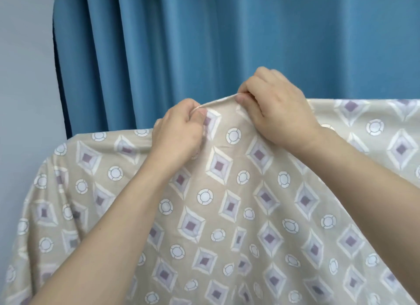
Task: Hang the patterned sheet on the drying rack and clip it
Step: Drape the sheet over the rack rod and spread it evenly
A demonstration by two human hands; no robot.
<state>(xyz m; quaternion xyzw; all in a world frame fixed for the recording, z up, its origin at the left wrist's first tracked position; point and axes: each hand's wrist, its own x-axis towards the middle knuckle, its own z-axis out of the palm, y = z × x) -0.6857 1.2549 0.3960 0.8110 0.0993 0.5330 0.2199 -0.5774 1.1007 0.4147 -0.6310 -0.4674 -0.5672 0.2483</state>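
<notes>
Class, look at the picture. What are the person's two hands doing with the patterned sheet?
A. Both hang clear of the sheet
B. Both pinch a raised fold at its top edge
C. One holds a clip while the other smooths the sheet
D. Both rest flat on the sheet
B: the left hand and right hand each pinch the lifted fold of the sheet between them; no clip shows.

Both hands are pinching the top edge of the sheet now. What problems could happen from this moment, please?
1. The left hand and right hand pinch only a thin fold of the patterned sheet; if either pinch loosens, that raised edge may drop.
2. The top line sits lower on the left than on the right, so the sheet may hang unevenly.
3. No clip or rack bar is visible, so clipping means freeing one hand, which could let the cloth shift.
</notes>
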